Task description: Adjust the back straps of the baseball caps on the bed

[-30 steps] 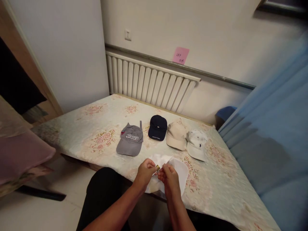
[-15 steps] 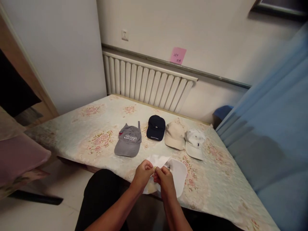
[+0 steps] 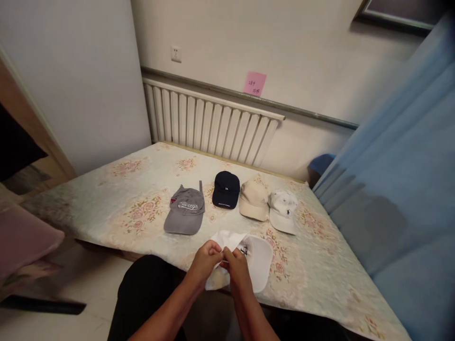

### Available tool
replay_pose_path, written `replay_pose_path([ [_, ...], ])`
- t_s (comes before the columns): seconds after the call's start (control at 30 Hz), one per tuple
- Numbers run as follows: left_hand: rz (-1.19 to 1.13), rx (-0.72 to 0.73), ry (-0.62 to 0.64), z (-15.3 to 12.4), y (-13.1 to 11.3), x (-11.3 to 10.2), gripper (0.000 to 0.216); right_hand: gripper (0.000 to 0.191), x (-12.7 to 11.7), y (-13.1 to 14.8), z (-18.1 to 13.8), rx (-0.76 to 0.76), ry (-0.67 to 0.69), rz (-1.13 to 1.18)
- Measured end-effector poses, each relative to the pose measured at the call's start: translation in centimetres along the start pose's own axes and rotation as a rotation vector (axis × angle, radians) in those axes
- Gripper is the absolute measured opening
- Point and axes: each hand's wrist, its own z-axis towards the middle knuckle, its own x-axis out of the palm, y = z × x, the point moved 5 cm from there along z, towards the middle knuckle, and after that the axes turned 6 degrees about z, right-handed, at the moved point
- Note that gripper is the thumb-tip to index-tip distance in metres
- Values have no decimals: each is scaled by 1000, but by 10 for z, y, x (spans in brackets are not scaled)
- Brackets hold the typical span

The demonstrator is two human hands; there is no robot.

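Observation:
A white baseball cap [image 3: 261, 265] lies on its side at the near edge of the flowered bed cover, its brim pointing right and dark lettering showing by the brim. My left hand [image 3: 205, 260] pinches the cap's back part with thumb and fingertips. Right beside it, my right hand [image 3: 235, 266] is closed on the same part, fingertips nearly meeting the left ones. The exact bit between the fingers is too small to make out. Beyond the hands stand a grey cap [image 3: 185, 213] with its strap sticking up, a navy cap [image 3: 226, 192], a beige cap [image 3: 254, 201] and another white cap [image 3: 283, 210].
The flowered cover [image 3: 334, 265] spreads over the bed. A radiator [image 3: 209, 123] runs along the wall behind, with a pink note [image 3: 255, 84] above it. A blue curtain [image 3: 401, 189] hangs at the right. My dark-trousered knee [image 3: 142, 289] is at the near edge.
The view has shifted slightly, so most things sit a little further left. Both hands keep hold of the white cap, and more of its dark lettering shows now.

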Motion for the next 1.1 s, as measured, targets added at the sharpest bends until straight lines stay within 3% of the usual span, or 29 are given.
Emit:
replay_pose_path([
  [0.23,61,32,50,-8,-10,-5,21,28,11,20,-1,86,66,261],
  [0.47,89,61,116,-15,-10,-10,17,20,-11,34,15,65,-73,403],
  [0.6,64,96,181,-15,-14,-8,17,17,-12,48,7,18,-107,439],
  [0.83,39,199,249,-5,-23,-13,17,35,12,87,-21,-156,87,522],
  [1.0,112,203,248,3,-18,-14,17,30,4,70,-11,-16,1,665],
  [1.1,159,212,231,4,-16,-14,15,35,-1,60,-5,-44,31,669],
])
